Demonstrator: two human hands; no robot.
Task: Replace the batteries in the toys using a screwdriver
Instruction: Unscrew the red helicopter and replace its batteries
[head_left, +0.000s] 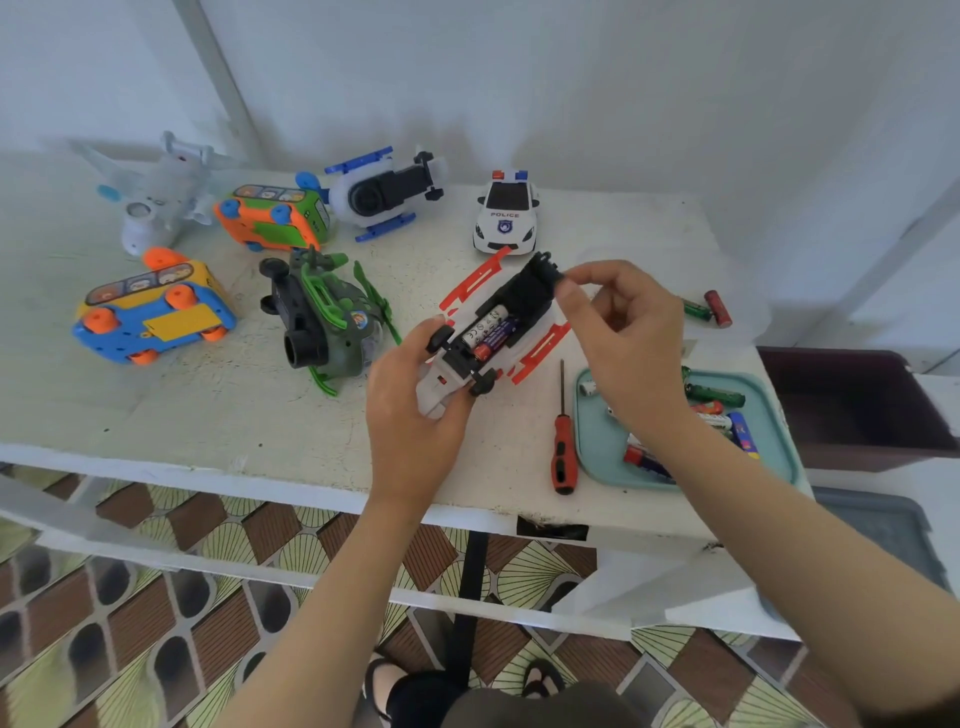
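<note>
A worn white table (249, 415) stands against a white wall, above a patterned tile floor. Over the middle of the table a person holds a red and white toy (535, 348) upside down. Its battery slot is uncovered, with batteries (491, 332) lying side by side inside.

The left hand (415, 410) grips the near white end of the toy, with the fingers curled round it beside a black wheel. The right hand (623, 332) pinches a black part at the toy's far end between thumb and fingertips. I cannot tell whether that part is loose or fixed.

A screwdriver (563, 447) with a red handle lies on the table, just left of a teal tray (597, 441) that holds a pile of spare batteries (717, 397). 2 loose batteries (717, 307) lie further back on the right, and a dark bin (852, 410) sits beside the table.

6 other toys rest on the table:
- a police car (506, 213)
- a blue and white helicopter (384, 192)
- a green and orange bus (275, 218)
- a white plane (156, 192)
- a blue and yellow bus (156, 317)
- a green helicopter (322, 317)
</note>
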